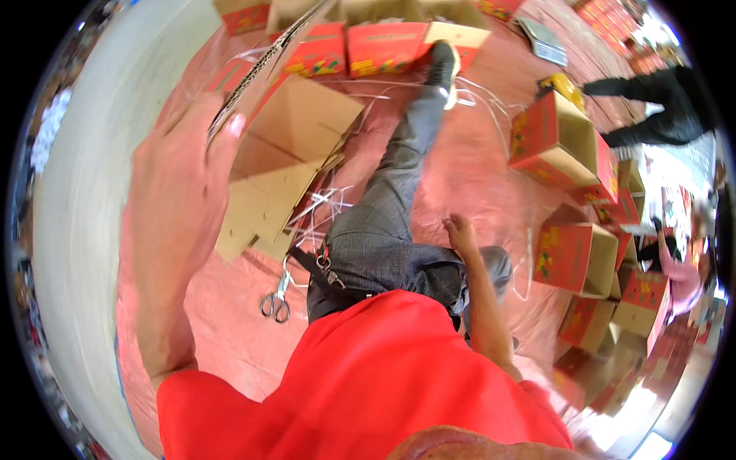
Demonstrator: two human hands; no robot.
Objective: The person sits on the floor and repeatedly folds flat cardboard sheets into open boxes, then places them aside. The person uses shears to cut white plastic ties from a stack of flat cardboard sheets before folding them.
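My left hand [180,195] is raised on the left, its thumb and fingers closed on the edge of a flattened cardboard box [264,65]. That box is seen nearly edge-on and reaches up to the top of the view. Beneath it lies a stack of flat brown cardboard [268,188] on the reddish floor sheet. My right hand [461,236] hangs beside my right thigh, with nothing in it and its fingers loosely apart. Scissors [277,299] with dark handle loops lie on the sheet left of my hip.
Open red and brown boxes [387,47] stand in a row ahead, by my outstretched foot. More open boxes [579,257] crowd the right side. Loose white straps [326,201] lie beside the cardboard stack. A scale [543,41] and another person's legs [648,107] are at the upper right.
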